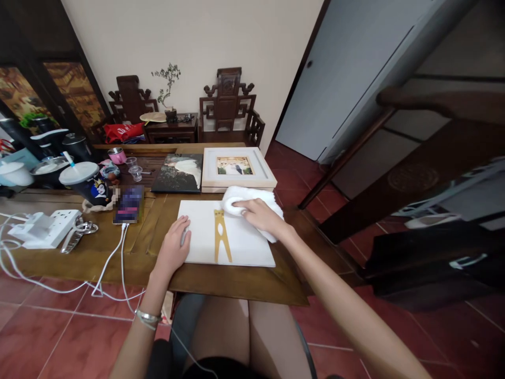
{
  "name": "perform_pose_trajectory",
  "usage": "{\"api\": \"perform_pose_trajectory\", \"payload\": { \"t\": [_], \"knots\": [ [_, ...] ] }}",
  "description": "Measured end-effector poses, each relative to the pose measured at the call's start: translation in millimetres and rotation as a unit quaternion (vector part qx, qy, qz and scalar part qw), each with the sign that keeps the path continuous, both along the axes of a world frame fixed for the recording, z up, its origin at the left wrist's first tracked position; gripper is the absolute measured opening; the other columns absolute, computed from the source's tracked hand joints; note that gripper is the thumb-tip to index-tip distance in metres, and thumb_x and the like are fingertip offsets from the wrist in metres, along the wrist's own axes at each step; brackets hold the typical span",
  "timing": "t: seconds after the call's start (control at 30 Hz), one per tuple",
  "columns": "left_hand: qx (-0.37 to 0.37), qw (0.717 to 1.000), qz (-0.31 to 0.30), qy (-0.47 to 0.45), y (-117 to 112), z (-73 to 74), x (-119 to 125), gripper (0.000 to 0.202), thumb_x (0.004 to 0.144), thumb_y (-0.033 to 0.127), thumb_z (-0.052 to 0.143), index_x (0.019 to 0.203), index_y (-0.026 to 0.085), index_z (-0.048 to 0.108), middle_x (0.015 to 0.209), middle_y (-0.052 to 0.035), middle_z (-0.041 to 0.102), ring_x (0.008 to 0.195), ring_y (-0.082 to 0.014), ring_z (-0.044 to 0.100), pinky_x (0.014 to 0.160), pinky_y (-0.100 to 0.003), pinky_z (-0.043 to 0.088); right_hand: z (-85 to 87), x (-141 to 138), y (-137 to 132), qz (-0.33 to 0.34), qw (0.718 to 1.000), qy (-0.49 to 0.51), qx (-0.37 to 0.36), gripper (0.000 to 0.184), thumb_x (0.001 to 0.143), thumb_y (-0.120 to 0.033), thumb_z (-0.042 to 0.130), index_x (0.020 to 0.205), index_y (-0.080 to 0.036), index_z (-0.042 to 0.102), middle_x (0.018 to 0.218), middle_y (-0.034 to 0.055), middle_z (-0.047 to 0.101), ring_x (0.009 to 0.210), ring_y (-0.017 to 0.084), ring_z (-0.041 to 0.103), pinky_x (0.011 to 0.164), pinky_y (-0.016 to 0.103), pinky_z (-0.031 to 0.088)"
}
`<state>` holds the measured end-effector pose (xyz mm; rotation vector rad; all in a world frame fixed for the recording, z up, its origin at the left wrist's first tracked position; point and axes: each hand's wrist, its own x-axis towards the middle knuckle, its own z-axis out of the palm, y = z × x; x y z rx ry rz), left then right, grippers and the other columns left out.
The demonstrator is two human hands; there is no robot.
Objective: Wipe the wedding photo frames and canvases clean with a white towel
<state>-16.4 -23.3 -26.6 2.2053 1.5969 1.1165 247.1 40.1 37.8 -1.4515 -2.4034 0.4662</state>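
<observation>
A white board [201, 226] lies flat near the table's front edge. On it is a gold, forked figure [217, 239] with an oval hole, like a clothes peg in outline. My left hand [175, 245] rests on the board's left edge, palm down with fingers stretched out. At the upper right corner, my right hand [262, 216] has its fingers closed on a white ring-shaped roll [231, 209], whose exact kind I cannot make out. Beneath the roll and that hand, a crumpled white cloth [272, 197] covers the corner of the board.
Behind the board are a framed picture [211, 158] and a dark canvas [168, 171]. To the left lie a charging phone [128, 205], metal clips [81, 231], a power strip [59, 226] and a lidded cup [92, 184]. A wooden chair [386, 173] stands at right.
</observation>
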Motion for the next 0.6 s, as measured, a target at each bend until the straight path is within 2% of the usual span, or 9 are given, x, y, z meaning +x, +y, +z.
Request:
{"api": "perform_pose_trajectory", "payload": {
  "t": [0.07, 0.17, 0.27, 0.33, 0.43, 0.5, 0.6],
  "knots": [
    [-0.001, 1.000, 0.000, 0.000, -0.1, 0.5, 0.2, 0.030, 0.090, 0.024, 0.045, 0.114, 0.014, 0.060, 0.130, -0.0147, 0.058, 0.127, -0.0237, 0.050, 0.111, -0.046, 0.037, -4.2, 15.5, -20.9, 0.004, 1.000, 0.001, 0.008, 0.050, 0.078, -0.006, 0.037, 0.119, -0.012, 0.064, 0.118, 0.0094, 0.068, 0.116, 0.028, 0.057, 0.108, 0.045, 0.031],
    [-0.001, 1.000, -0.001, 0.000, 0.0, 1.1, 0.2, 0.030, 0.090, 0.025, 0.045, 0.115, 0.016, 0.060, 0.131, -0.0141, 0.058, 0.128, -0.0241, 0.050, 0.110, -0.047, 0.037, -2.3, 29.4, -64.1, 0.069, 0.998, 0.005, 0.007, 0.050, 0.074, -0.003, 0.036, 0.113, -0.014, 0.065, 0.121, 0.0094, 0.066, 0.129, 0.027, 0.046, 0.114, 0.051, 0.021],
    [-0.005, 1.000, -0.005, 0.008, 0.2, 2.0, -0.2, 0.030, 0.090, 0.026, 0.045, 0.115, 0.015, 0.059, 0.132, -0.0147, 0.057, 0.128, -0.0247, 0.050, 0.110, -0.047, 0.037, 10.1, 37.0, -105.2, 0.131, 0.991, -0.003, -0.036, 0.051, 0.070, 0.000, 0.035, 0.105, -0.019, 0.067, 0.123, 0.0059, 0.065, 0.135, 0.024, 0.038, 0.114, 0.050, 0.023],
    [-0.009, 1.000, -0.009, 0.014, 0.4, 2.7, -0.7, 0.031, 0.091, 0.026, 0.045, 0.116, 0.014, 0.059, 0.132, -0.0161, 0.056, 0.128, -0.0248, 0.049, 0.111, -0.047, 0.036, 18.6, 39.4, -119.7, 0.147, 0.987, -0.008, -0.060, 0.049, 0.070, 0.000, 0.036, 0.102, -0.020, 0.068, 0.123, 0.0053, 0.065, 0.134, 0.024, 0.039, 0.113, 0.048, 0.027],
    [-0.012, 1.000, -0.012, 0.020, 0.6, 3.4, -1.2, 0.032, 0.091, 0.027, 0.046, 0.116, 0.013, 0.058, 0.132, -0.0166, 0.057, 0.130, -0.0250, 0.047, 0.111, -0.046, 0.036, 22.4, 38.0, -112.3, 0.158, 0.986, -0.008, -0.060, 0.049, 0.069, 0.001, 0.036, 0.100, -0.018, 0.069, 0.116, 0.0057, 0.068, 0.131, 0.025, 0.043, 0.112, 0.047, 0.029],
    [-0.013, 1.000, -0.013, 0.020, 0.4, 3.6, -1.5, 0.031, 0.090, 0.027, 0.047, 0.116, 0.014, 0.058, 0.130, -0.0160, 0.058, 0.130, -0.0249, 0.047, 0.111, -0.046, 0.036, 18.4, 34.2, -89.9, 0.150, 0.988, -0.005, -0.039, 0.050, 0.069, 0.001, 0.037, 0.102, -0.018, 0.069, 0.108, 0.0046, 0.071, 0.126, 0.025, 0.050, 0.112, 0.048, 0.029],
    [-0.018, 1.000, -0.012, 0.015, -0.1, 3.7, -1.8, 0.031, 0.089, 0.027, 0.048, 0.115, 0.014, 0.058, 0.130, -0.0160, 0.058, 0.130, -0.0247, 0.048, 0.111, -0.046, 0.036, 9.5, 26.9, -44.6, 0.121, 0.993, 0.001, -0.009, 0.047, 0.073, -0.002, 0.038, 0.107, -0.016, 0.069, 0.088, 0.0028, 0.073, 0.102, 0.023, 0.065, 0.111, 0.050, 0.030]
  ]
}}
